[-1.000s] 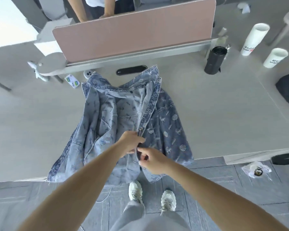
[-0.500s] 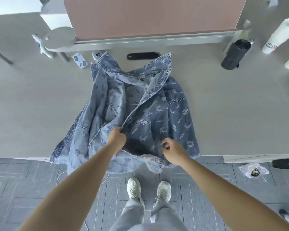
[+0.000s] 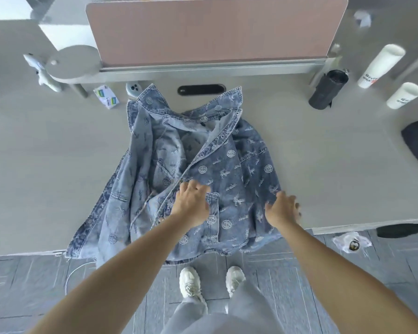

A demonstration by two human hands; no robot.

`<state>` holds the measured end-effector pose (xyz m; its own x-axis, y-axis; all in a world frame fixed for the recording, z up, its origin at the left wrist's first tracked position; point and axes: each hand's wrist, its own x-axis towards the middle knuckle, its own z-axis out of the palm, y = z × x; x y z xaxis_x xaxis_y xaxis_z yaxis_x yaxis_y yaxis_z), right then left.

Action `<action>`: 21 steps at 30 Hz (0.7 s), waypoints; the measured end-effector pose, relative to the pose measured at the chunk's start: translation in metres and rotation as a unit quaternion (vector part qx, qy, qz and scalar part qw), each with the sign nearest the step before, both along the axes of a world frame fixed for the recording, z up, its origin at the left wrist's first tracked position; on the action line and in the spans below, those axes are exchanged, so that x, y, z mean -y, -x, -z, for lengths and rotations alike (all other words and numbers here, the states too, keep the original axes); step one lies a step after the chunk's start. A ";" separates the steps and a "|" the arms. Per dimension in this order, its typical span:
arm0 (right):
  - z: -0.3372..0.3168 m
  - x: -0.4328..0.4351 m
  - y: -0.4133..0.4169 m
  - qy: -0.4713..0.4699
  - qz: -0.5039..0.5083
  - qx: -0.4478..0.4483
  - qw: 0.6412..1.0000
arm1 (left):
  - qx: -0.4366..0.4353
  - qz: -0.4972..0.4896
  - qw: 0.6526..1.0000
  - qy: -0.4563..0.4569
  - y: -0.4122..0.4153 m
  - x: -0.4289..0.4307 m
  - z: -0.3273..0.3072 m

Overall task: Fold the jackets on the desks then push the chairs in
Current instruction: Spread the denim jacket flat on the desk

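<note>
Desk (image 3: 46, 165) w/ jacket (image 3: 227, 169), long axis near-far, collar twd divider (image 3: 215, 32), hem overhanging.

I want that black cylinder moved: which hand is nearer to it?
Right. The right hand sits at the right edge of the jacket, nearer the black cylinder; the left hand lies on its middle, farther off.

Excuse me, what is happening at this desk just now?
A person stands at a pale desk where a printed denim jacket lies spread out, front side up, with its hem hanging over the near edge. The left hand presses flat on the front panel beside the button strip, and the right hand rests with spread fingers at the jacket's right edge. No fold is made yet; the collar and left side are rumpled.
</note>
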<state>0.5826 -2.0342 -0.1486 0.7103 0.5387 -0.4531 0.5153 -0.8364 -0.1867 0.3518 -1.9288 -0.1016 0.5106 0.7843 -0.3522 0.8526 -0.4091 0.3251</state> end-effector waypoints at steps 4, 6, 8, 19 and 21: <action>0.014 0.001 -0.026 0.036 0.041 -0.051 0.997 | 0.007 0.072 0.996 0.051 -0.051 0.008 0.009; 0.020 0.000 -0.039 0.008 0.021 -0.087 0.996 | -0.005 0.074 0.994 0.080 -0.076 0.009 0.013; 0.024 -0.001 -0.058 -0.013 -0.008 -0.124 0.992 | -0.038 0.066 0.993 0.094 -0.099 0.009 0.017; -0.046 -0.060 -0.306 -0.064 -0.139 -0.107 0.982 | -0.107 -0.095 0.971 0.192 -0.206 0.005 0.024; -0.052 -0.082 -0.324 -0.110 -0.139 -0.119 0.977 | -0.106 -0.097 0.971 0.190 -0.219 0.006 0.023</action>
